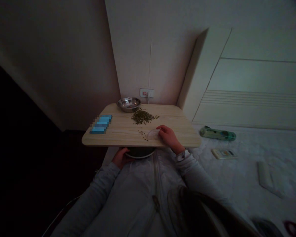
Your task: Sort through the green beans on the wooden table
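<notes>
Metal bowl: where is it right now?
In the head view, the metal bowl sits on the tabletop toward its far-left corner, beside the greenish pile.

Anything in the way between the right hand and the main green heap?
Nothing visible blocks the right hand from the green heap. A pale, curved-edged piece, hard to make out, lies by the fingertips; loose grains lie nearer the front edge.
</notes>
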Motion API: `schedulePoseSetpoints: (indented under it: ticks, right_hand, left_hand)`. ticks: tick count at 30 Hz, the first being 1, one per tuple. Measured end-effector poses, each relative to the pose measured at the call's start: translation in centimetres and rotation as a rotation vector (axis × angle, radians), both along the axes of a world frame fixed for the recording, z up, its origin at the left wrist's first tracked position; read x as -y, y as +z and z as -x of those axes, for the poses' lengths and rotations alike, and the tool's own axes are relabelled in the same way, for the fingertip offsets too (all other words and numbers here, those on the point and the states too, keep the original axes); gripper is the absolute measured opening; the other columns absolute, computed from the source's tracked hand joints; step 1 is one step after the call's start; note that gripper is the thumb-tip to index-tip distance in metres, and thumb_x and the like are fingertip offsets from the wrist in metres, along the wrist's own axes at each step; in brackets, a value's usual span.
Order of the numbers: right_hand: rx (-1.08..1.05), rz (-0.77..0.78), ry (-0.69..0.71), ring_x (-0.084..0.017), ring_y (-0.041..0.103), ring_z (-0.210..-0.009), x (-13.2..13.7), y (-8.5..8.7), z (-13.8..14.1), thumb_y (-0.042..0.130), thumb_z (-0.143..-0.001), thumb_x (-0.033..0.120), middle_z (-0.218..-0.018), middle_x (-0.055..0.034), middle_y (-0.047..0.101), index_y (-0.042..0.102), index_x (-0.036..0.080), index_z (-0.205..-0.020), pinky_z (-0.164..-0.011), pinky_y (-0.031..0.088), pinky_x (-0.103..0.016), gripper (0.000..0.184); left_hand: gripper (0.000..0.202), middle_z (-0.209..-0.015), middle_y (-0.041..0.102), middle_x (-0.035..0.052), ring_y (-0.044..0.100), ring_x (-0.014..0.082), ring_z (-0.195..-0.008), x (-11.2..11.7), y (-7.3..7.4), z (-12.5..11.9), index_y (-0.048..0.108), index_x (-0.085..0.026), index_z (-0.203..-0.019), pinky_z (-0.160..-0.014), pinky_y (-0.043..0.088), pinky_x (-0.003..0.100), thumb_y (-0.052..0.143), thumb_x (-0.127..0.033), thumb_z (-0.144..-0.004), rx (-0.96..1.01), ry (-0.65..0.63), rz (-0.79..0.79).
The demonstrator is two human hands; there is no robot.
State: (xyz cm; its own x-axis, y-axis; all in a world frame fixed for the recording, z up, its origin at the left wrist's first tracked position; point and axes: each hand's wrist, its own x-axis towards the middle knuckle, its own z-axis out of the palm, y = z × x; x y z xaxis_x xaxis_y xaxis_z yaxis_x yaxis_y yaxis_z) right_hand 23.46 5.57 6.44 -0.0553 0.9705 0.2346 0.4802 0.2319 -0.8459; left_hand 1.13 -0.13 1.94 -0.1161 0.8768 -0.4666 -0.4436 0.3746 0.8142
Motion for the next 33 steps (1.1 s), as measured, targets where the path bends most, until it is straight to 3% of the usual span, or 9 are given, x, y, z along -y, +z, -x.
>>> schedulePoseSetpoints:
  ticks: [33]
  right_hand:
    - [-0.021,0.004,-0.011,-0.011,0.046,-0.054,0.17,-0.05,-0.13,0.041,-0.064,0.022,-0.058,0.0025,0.055,0.059,0.017,-0.087,-0.056,0.035,-0.024,0.030]
  left_hand:
    - [0.015,-0.068,0.061,0.0021,0.061,0.0180,-0.069,-0.07,0.04,0.08,0.056,-0.016,-0.072,-0.051,0.053,0.029,0.051,-0.006,-0.062,0.012,-0.016,0.011]
